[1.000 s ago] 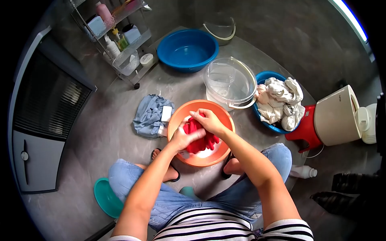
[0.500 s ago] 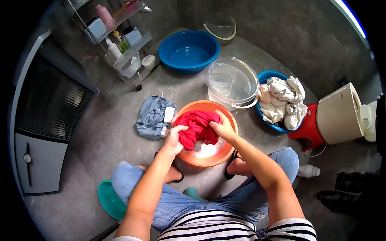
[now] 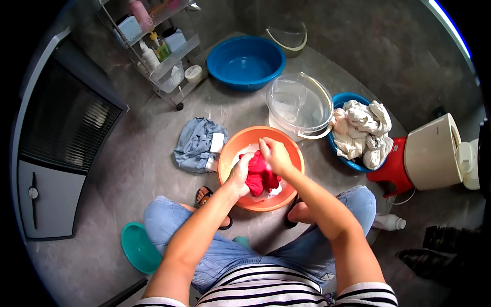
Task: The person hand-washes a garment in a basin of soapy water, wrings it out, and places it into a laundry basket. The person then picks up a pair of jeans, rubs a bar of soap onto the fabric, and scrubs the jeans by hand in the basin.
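A wet red cloth (image 3: 261, 179) is bunched up inside the orange basin (image 3: 298, 153), over some suds. My left hand (image 3: 239, 175) grips its left side, thumb uppermost. On the upper right of the bundle my right hand (image 3: 276, 157) is closed, with cloth showing beneath it; part of its grip is hidden. Left of the basin lies a crumpled grey-blue garment (image 3: 193, 146), and a white rectangular block (image 3: 217, 143) rests at its right edge.
Beyond stand a blue basin (image 3: 215, 66) and a clear bucket (image 3: 273, 120) of water. At right are white laundry (image 3: 365, 123) in another blue tub and a red-and-cream appliance (image 3: 429, 151). A shelf rack (image 3: 171, 69), cabinet (image 3: 56, 204) and green basin (image 3: 135, 250) stand left.
Both hands have come closer together and the red cloth, spread between them before, is now gathered into a smaller bundle lower in the basin. The view has shifted slightly.
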### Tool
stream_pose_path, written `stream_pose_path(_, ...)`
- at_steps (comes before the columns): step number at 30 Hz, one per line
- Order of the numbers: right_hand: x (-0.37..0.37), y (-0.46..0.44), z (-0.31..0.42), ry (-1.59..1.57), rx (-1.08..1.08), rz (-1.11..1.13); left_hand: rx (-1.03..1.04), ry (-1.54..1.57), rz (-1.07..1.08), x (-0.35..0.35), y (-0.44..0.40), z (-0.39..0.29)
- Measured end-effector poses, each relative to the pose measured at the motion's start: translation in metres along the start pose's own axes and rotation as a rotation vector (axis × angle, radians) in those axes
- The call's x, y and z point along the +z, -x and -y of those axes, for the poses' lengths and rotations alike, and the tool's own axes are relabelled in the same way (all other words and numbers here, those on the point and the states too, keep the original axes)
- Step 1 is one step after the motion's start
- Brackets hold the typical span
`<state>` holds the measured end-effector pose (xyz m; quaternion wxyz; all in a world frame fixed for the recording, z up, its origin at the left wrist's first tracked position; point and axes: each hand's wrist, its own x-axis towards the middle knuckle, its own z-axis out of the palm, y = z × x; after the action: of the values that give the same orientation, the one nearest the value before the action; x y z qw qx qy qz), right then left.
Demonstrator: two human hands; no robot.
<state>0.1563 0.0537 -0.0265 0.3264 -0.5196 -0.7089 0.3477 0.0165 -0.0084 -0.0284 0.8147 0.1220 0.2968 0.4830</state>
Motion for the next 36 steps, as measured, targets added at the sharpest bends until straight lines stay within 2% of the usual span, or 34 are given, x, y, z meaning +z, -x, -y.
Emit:
stream_pose_path(2, -0.006, -0.006, -0.024, -0.203, 0.162, 0.149, -0.029, -0.129, -0.110, 0.030, 0.019, -0.014)
stream_pose_path(3, -0.009, -0.007, -0.031, -0.305, 0.241, 0.225, 0.035, -0.423, -0.094, 0.029, 0.020, -0.016)
stream_pose_path(4, -0.020, -0.007, -0.017, -0.551, 0.481, 0.336, 0.100, -0.717, -0.077, 0.027, 0.021, -0.017)
stream_pose_path(5, -0.028, -0.005, -0.001, -0.755, 0.569, 0.332, 0.419, -1.026, -0.124, 0.012, 0.015, -0.005)
stream_pose_path(6, -0.032, -0.004, 0.010, -0.960, 0.654, 0.326, 0.341, -1.403, -0.149, 0.012, 0.021, -0.013)
stream_pose_path(8, -0.031, -0.001, 0.003, -1.045, 0.559, 0.336, 0.002, -1.230, -0.207, 0.022, 0.017, -0.021)
stream_pose_path(9, -0.031, 0.000, -0.002, -1.088, 0.508, 0.340, 0.197, -0.889, -0.178, 0.022, 0.018, -0.016)
stream_pose_path(10, -0.033, 0.002, -0.008, -0.959, 0.408, 0.449, 0.091, -0.557, -0.182, 0.019, 0.019, -0.021)
stream_pose_path(12, -0.038, 0.013, -0.016, -0.690, 0.201, 0.653, 0.061, -0.180, -0.148, 0.019, 0.025, -0.027)
stream_pose_path(13, -0.042, 0.023, -0.004, -0.712, 0.291, 0.762, 0.076, -0.052, -0.067, 0.017, 0.025, -0.029)
stream_pose_path(14, -0.032, 0.026, -0.019, -0.588, 0.415, 0.822, 0.160, -0.083, -0.037, 0.016, 0.026, -0.033)
stream_pose_path(16, -0.034, 0.027, -0.013, -0.685, 0.433, 0.601, 0.110, 0.074, -0.097, 0.000, 0.025, -0.034)
stream_pose_path(18, -0.028, 0.021, -0.012, -0.911, 0.373, 0.349, 0.077, 0.025, -0.112, -0.013, 0.020, -0.031)
stream_pose_path(20, -0.019, 0.013, -0.008, -0.657, 0.126, 0.143, 0.029, -0.076, -0.163, -0.008, 0.019, -0.026)
stream_pose_path(21, -0.019, 0.013, 0.003, -0.493, 0.028, 0.110, 0.097, -0.125, -0.126, 0.020, 0.029, -0.032)
stream_pose_path(23, -0.022, 0.019, 0.037, -0.236, -0.205, 0.120, -0.038, 0.058, -0.082, 0.001, 0.021, -0.034)
stream_pose_path(24, -0.018, 0.022, 0.051, -0.099, -0.532, 0.047, -0.106, 0.148, -0.060, -0.007, 0.018, -0.036)
stream_pose_path(25, -0.021, 0.029, 0.068, 0.005, -0.533, 0.206, -0.090, 0.133, -0.036, 0.006, 0.021, -0.041)
stream_pose_path(26, -0.021, 0.040, 0.079, 0.110, -0.528, 0.366, -0.126, 0.112, -0.004, -0.014, 0.012, -0.037)
stream_pose_path(28, -0.001, 0.058, 0.080, 0.207, -0.619, 0.249, -0.162, 0.086, 0.072, -0.040, -0.001, -0.025)
stream_pose_path(31, 0.007, 0.043, 0.054, 0.294, -0.596, 0.162, 0.120, 0.149, 0.204, -0.055, -0.028, 0.008)
stream_pose_path(33, 0.004, 0.039, 0.051, 0.265, -0.537, 0.087, -0.068, 0.186, -0.012, -0.061, -0.023, 0.002)
stream_pose_path(34, 0.004, 0.035, 0.050, 0.230, -0.443, -0.001, -0.058, -0.014, -0.450, -0.005, -0.006, -0.009)
stream_pose_path(36, 0.000, 0.012, 0.017, 0.280, -0.138, -0.068, -0.036, -0.192, -0.337, -0.021, -0.008, -0.007)
